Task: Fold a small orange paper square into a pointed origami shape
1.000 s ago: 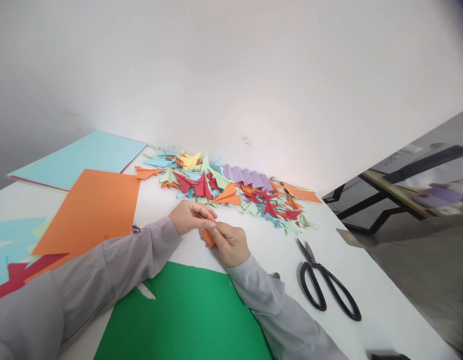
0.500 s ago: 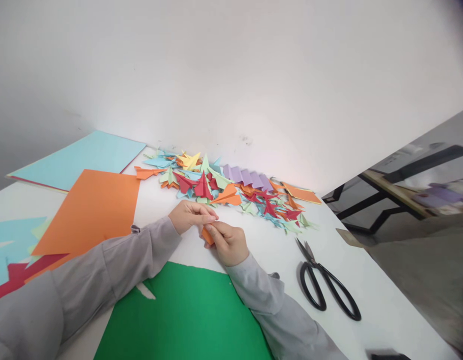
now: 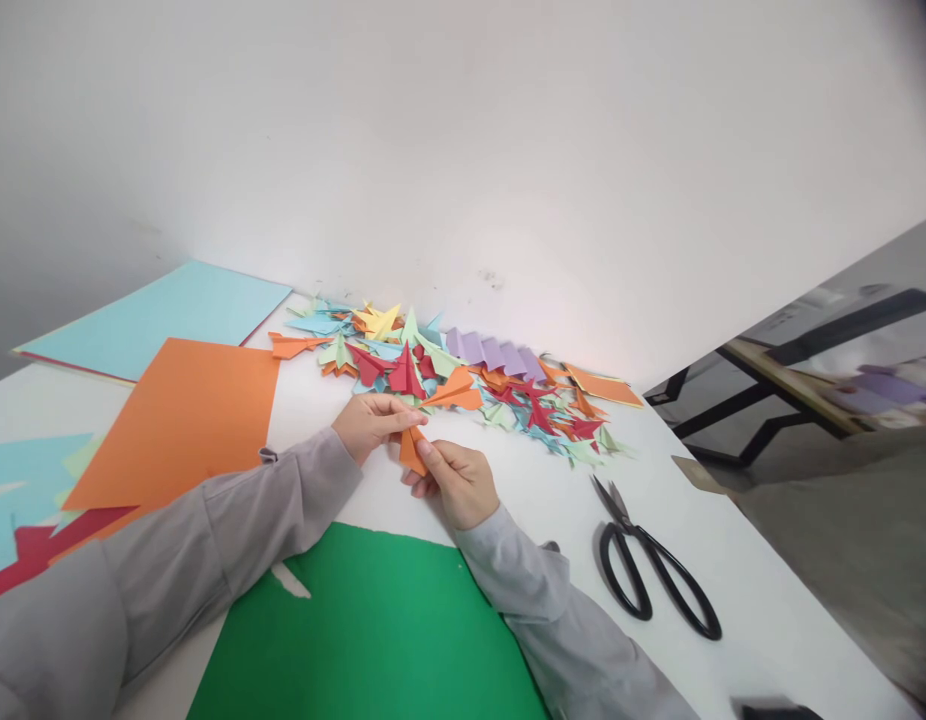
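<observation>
Between both hands is a small orange paper plane (image 3: 411, 452), its folded body partly covered by fingers. My left hand (image 3: 373, 424) pinches its far, pointed end. Lower down, my right hand (image 3: 460, 482) grips its near right side between thumb and fingers. Just beyond the hands lies a heap of folded paper planes (image 3: 407, 372) in red, orange, pale green, blue and yellow. A green sheet (image 3: 373, 630) lies under and in front of my forearms.
Black-handled scissors (image 3: 643, 555) lie at right, blades slightly apart. Orange sheets (image 3: 185, 420) and light blue sheets (image 3: 170, 315) are at left. A folded purple paper strip (image 3: 497, 355) rests on the heap beside small orange sheets (image 3: 605, 387). A white wall (image 3: 463, 180) rises behind.
My right hand has shifted slightly down, away from the left fingertips. More of the orange paper plane now shows between the hands, with its folds visible.
</observation>
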Available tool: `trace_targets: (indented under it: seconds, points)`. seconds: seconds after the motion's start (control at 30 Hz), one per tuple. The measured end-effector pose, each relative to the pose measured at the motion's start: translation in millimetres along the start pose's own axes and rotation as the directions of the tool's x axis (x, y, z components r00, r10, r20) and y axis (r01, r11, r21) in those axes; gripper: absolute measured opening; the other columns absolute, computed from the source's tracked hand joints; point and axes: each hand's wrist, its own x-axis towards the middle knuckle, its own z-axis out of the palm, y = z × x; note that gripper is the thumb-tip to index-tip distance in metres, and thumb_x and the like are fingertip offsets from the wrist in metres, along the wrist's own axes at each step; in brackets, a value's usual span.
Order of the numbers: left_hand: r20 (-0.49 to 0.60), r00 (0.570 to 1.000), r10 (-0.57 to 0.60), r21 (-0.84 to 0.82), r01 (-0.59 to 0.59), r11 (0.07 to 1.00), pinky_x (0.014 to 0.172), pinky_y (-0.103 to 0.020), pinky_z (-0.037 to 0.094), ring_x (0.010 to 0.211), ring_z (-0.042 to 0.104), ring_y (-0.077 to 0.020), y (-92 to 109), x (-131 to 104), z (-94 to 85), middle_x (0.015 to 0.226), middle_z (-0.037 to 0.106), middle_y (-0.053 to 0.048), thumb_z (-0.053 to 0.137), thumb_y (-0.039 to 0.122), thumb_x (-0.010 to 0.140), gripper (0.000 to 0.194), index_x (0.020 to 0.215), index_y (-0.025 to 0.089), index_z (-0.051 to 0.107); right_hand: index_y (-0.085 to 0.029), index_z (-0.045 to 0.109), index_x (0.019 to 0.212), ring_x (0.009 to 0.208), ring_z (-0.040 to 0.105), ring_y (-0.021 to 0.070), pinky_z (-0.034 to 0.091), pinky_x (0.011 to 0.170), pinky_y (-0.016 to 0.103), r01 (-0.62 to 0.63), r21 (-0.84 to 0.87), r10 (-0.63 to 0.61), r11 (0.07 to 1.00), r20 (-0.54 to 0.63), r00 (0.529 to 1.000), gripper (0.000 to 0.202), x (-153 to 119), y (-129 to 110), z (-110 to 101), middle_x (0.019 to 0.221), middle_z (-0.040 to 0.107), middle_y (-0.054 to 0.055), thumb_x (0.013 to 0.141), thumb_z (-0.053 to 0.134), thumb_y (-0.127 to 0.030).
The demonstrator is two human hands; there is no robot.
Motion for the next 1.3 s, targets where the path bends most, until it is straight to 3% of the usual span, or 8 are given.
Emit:
trace_targets:
  seconds: [0.2, 0.33, 0.47, 0.7, 0.83, 1.03, 1.13, 1.3]
  points:
    - [0.15, 0.988, 0.044, 0.239, -0.079, 0.968, 0.051, -0.023, 0.04, 0.052, 0.052, -0.0099, -0.8, -0.8, -3.7, 0.053, 0.06, -0.002, 0.071, 0.033, 0.058, 0.024, 0.06, 0.01, 0.065, -0.015, 0.061, 0.055, 0.036, 0.052, 0.0093, 0.039, 0.037, 0.02, -0.011, 0.054, 0.012, 0.998, -0.005, 1.0, 0.046, 0.1, -2.7, -0.4, 0.047, 0.061, 0.003, 0.08, 0.046, -0.051]
    - [0.112, 0.993, 0.047, 0.283, -0.077, 0.956, 0.048, -0.023, 0.038, 0.047, 0.048, -0.0085, -0.3, -0.2, -5.6, 0.049, 0.056, 0.0, 0.07, 0.036, 0.058, 0.028, 0.057, 0.01, 0.06, -0.014, 0.059, 0.054, 0.036, 0.052, 0.0095, 0.039, 0.036, 0.02, -0.037, 0.104, 0.036, 0.994, 0.004, 0.999, 0.056, 1.3, -2.9, -0.3, 0.048, 0.063, 0.005, 0.08, 0.037, -0.058]
    - [0.093, 0.991, 0.098, 0.328, -0.124, 0.936, 0.045, -0.021, 0.035, 0.046, 0.045, -0.0069, -2.0, 1.0, -6.7, 0.048, 0.053, 0.001, 0.071, 0.034, 0.057, 0.026, 0.054, 0.01, 0.059, -0.015, 0.057, 0.052, 0.034, 0.051, 0.0086, 0.038, 0.036, 0.019, -0.047, 0.081, 0.047, 0.996, 0.004, 0.999, 0.047, 1.8, -2.7, 0.3, 0.045, 0.061, 0.003, 0.077, 0.048, -0.053]
    - [-0.045, 0.998, 0.037, 0.014, -0.037, 0.999, 0.054, -0.026, 0.045, 0.051, 0.055, -0.011, -6.5, 3.5, -2.8, 0.053, 0.062, -0.002, 0.074, 0.034, 0.053, 0.028, 0.057, 0.009, 0.061, -0.015, 0.058, 0.063, 0.035, 0.052, 0.0087, 0.038, 0.035, 0.018, -0.058, 0.204, 0.061, 0.977, -0.012, 0.998, 0.029, 5.5, -0.7, 0.7, 0.049, 0.063, 0.001, 0.071, 0.061, -0.043]
    - [-0.028, 1.0, -0.005, -0.072, 0.003, 0.997, 0.059, -0.029, 0.049, 0.056, 0.06, -0.0136, -3.6, 2.1, 0.6, 0.058, 0.065, -0.004, 0.077, 0.031, 0.049, 0.029, 0.059, 0.009, 0.063, -0.016, 0.058, 0.065, 0.039, 0.053, 0.0086, 0.04, 0.038, 0.019, -0.037, 0.209, 0.031, 0.977, 0.036, 0.999, 0.022, 6.7, -1.2, 1.9, 0.055, 0.064, 0.001, 0.065, 0.067, -0.036]
    - [-0.047, 0.999, 0.025, 0.054, -0.022, 0.998, 0.046, -0.023, 0.043, 0.045, 0.054, -0.0091, -4.2, 1.8, -0.4, 0.05, 0.061, -0.001, 0.077, 0.032, 0.048, 0.029, 0.059, 0.01, 0.062, -0.016, 0.059, 0.07, 0.036, 0.051, 0.0093, 0.039, 0.033, 0.02, 0.0, 0.338, 0.068, 0.941, -0.19, 0.979, 0.023, 10.7, 0.3, -1.6, 0.056, 0.065, 0.001, 0.064, 0.068, -0.037]
    - [0.067, 0.996, 0.056, 0.205, -0.069, 0.976, 0.043, -0.021, 0.04, 0.042, 0.051, -0.0081, -5.7, 0.5, -0.1, 0.045, 0.057, 0.0, 0.076, 0.032, 0.05, 0.027, 0.054, 0.011, 0.061, -0.017, 0.06, 0.072, 0.034, 0.049, 0.01, 0.038, 0.033, 0.021, 0.058, 0.347, 0.055, 0.936, -0.305, 0.951, 0.024, 12.8, 2.5, -4.6, 0.046, 0.06, -0.002, 0.065, 0.066, -0.039]
    - [0.112, 0.992, 0.057, 0.26, -0.085, 0.962, 0.045, -0.021, 0.042, 0.042, 0.051, -0.008, -6.1, -0.4, -0.4, 0.045, 0.056, 0.0, 0.075, 0.031, 0.05, 0.026, 0.053, 0.011, 0.059, -0.017, 0.06, 0.083, 0.034, 0.049, 0.0108, 0.039, 0.034, 0.023, 0.073, 0.343, 0.017, 0.936, -0.253, 0.967, 0.028, 11.9, 3.7, -4.4, 0.043, 0.057, -0.004, 0.068, 0.064, -0.041]
